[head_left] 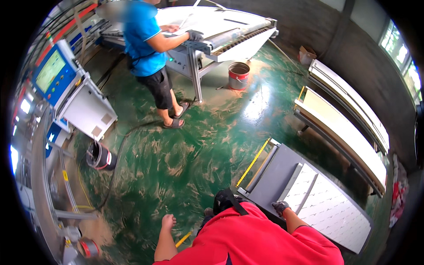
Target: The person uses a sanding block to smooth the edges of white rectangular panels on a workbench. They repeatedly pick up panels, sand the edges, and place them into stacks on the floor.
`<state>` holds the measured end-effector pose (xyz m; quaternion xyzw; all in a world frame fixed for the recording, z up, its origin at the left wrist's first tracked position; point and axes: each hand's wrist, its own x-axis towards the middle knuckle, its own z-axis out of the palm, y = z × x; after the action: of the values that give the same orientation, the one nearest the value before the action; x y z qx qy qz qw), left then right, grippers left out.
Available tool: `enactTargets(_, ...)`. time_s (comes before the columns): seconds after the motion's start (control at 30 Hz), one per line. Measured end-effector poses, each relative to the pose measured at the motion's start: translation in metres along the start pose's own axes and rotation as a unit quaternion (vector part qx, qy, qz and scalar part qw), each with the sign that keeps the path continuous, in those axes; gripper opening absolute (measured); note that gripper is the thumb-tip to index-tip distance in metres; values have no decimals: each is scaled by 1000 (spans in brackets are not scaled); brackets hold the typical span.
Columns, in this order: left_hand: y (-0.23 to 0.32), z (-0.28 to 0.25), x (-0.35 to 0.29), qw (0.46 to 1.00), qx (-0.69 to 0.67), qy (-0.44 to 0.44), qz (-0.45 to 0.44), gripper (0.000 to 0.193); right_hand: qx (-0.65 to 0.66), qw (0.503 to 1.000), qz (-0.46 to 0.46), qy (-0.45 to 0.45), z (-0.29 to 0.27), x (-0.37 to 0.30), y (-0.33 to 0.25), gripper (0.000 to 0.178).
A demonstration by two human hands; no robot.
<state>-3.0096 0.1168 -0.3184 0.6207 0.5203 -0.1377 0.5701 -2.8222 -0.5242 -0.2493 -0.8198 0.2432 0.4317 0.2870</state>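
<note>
My left hand (168, 221), bare, hangs over the green floor beside my red shirt, with its fingers curled in and nothing visible in them. My right hand (280, 206) wears a dark glove and reaches to a flat cart on my right. It lies at the near left edge of a white patterned panel (329, 201), above a grey board (280, 170). The fingers look stretched out; whether they touch the panel is too small to tell. A narrow strip of similar panel (293, 181) lies along the left side of the white panel.
A co-worker (145, 44) in a blue shirt stands at a long machine table (176, 62) ahead. A control cabinet (84, 106) and a black bucket (102, 160) are on the left. Board-loaded carts (342, 132) stand right; a metal bucket (239, 76) sits by the table. A cable (121, 152) crosses the floor.
</note>
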Motion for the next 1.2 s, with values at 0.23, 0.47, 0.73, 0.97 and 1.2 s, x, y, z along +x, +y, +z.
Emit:
enactTargets(0.23,253,99,80,990,80,-74,94,22,154,984,82,-18,42,45,-48,32)
enactTargets(0.47,399,166,168,973,199,-107,47,23,-30,994,-106,-13,-16,225,-160,36)
enactTargets(0.73,605,281,259,950,277,-133,51,22,28,951,-244,186,-321,321,-450,21)
enactTargets(0.97,847,533,315,903,255,-290,186,25,-170,896,-254,322,-482,388,-487,23)
enactTargets(1.2,1068,820,240,784,281,-457,312,28,120,973,89,174,-475,434,-310,22)
